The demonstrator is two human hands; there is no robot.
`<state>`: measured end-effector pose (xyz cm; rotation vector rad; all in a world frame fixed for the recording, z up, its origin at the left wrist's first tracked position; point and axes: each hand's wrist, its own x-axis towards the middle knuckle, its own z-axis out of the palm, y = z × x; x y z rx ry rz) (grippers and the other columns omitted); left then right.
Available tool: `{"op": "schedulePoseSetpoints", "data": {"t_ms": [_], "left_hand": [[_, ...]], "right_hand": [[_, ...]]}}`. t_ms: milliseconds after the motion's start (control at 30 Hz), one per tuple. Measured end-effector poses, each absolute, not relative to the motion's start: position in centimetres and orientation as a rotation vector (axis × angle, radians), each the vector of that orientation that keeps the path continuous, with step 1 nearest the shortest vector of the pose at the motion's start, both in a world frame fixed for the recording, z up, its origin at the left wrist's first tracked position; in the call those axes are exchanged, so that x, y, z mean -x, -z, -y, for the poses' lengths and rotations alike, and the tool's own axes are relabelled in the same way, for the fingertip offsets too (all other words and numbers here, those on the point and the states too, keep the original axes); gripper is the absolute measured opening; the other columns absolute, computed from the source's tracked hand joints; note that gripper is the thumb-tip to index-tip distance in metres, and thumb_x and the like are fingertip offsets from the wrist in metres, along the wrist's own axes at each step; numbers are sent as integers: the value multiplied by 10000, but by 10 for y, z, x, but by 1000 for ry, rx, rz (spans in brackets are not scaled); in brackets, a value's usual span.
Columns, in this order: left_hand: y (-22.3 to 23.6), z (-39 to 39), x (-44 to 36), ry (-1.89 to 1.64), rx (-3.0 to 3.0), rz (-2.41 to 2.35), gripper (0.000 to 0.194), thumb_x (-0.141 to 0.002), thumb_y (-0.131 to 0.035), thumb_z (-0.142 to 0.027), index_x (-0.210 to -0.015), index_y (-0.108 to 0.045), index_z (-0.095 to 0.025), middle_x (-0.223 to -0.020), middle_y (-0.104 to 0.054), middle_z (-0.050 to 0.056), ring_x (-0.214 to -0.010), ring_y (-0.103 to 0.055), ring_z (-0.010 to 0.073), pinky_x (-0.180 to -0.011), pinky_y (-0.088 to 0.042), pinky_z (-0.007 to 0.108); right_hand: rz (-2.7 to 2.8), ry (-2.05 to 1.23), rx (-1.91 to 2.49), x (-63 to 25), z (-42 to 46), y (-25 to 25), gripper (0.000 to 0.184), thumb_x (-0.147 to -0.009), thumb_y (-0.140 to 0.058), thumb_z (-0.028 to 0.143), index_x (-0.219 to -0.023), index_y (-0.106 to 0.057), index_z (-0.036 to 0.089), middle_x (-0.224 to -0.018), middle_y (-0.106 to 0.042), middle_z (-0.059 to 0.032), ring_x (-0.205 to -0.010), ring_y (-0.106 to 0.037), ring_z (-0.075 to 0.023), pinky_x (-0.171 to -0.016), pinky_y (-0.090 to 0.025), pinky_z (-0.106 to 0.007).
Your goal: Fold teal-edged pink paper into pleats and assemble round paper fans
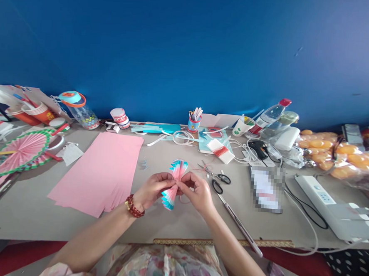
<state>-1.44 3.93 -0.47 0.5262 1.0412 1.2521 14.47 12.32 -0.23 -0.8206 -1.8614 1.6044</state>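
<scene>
A pleated paper fan [169, 198], pink with blue and white edges, is pinched at its narrow middle, its two ends flaring out above and below. My left hand [154, 189] grips the middle from the left, fingers closed. From the other side my right hand [199, 192] pinches the same spot with thumb and forefinger. A thin red thread trails near the right hand, and part of it is hidden. Black-handled scissors [216, 185] lie just right of my right hand, with a craft knife [240, 225] below them.
Pink paper sheets [107, 166] are fanned out at left, near finished pleated fans [23, 149]. Red thread is wound on a white card [223, 152]. A pen cup [194, 124], a bottle [268, 118], a power strip [318, 192] and cables stand around the table.
</scene>
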Motion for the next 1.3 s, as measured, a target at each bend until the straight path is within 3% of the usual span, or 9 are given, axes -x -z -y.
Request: {"op": "schedulePoseSetpoints", "data": {"t_ms": [267,467,800,1000,1200,1300], "left_hand": [[2,-41,10,-1260,-590,-1093,314,-735,-773,-400,-843,-606,-157,-775,-691,39,-750,-704,214,-710,-531,321],[-7,-40,9,-1244,-460,-952,286,-786,-732,-391,-899,-576,-180,-843,-703,48,-692,-685,166,-666,-535,290],[-8,-35,1,-1280,-399,-879,318,-793,-740,-404,-934,-572,-174,-874,-648,37,-687,-627,138,-609,-506,263],[-15,-31,5,-1213,-415,-896,304,-769,-766,-357,-942,-593,-175,-775,-608,-2,-598,-585,104,-547,-492,230],[-21,-27,8,-1191,-476,-835,300,-772,-757,-296,-1004,-605,-180,-883,-654,36,-693,-663,169,-652,-567,325],[-24,-25,6,-1224,-490,-819,271,-791,-744,-273,-1005,-611,-174,-899,-640,40,-687,-652,154,-661,-561,318]], "right_hand": [[2010,-1521,867,-145,-132,9,275,-831,-654,445,-753,-607,185,-658,-637,6,-567,-576,-130,-528,-454,-232],[1632,-1794,869,-139,-128,14,352,-765,-714,515,-737,-577,191,-628,-617,8,-557,-557,-135,-550,-460,-255],[1102,-2212,825,-137,-125,12,326,-692,-804,392,-699,-550,188,-612,-529,41,-498,-443,-85,-493,-383,-215],[1005,-2320,761,-139,-125,15,282,-693,-810,345,-710,-585,175,-668,-590,14,-529,-479,-87,-538,-408,-219],[894,-2410,735,-136,-124,16,267,-672,-817,331,-737,-611,174,-632,-604,19,-493,-503,-98,-516,-440,-236],[878,-2408,724,-135,-122,16,250,-689,-809,326,-747,-619,174,-636,-611,16,-501,-515,-97,-512,-441,-230]]}}
